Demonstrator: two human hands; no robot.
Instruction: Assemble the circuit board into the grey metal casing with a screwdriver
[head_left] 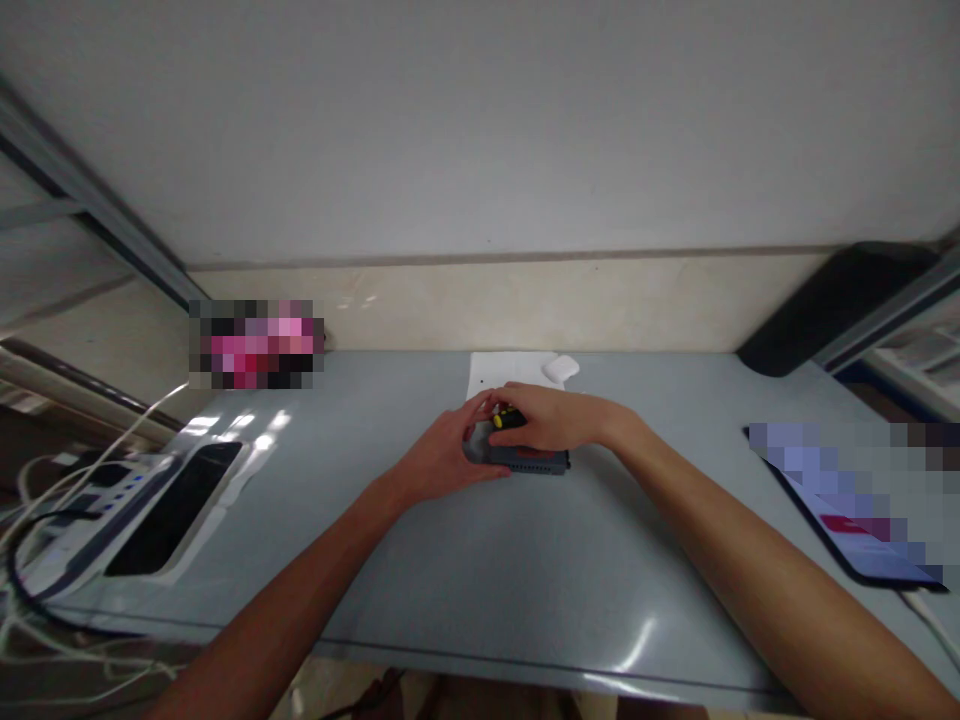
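Note:
Near the middle of the table, my left hand (442, 455) is closed around the left end of a small dark grey box (541, 464). A row of small slots runs along the box's near side. My right hand (551, 415) curls over the box from above, its fingers wrapped round a short black-and-yellow tool handle (507, 419). The handle lies between the two hands, and its working end is hidden. Fingertips of both hands meet at the far side. The box's right end sticks out under my right palm.
Behind the hands lie a white sheet (510, 370) and a white rounded object (561, 369). A black phone (180, 510) and a power strip (97, 530) with cables are at left. At right stand a tablet (840, 540) and a dark cylinder (832, 310). A wall (480, 150) rises behind.

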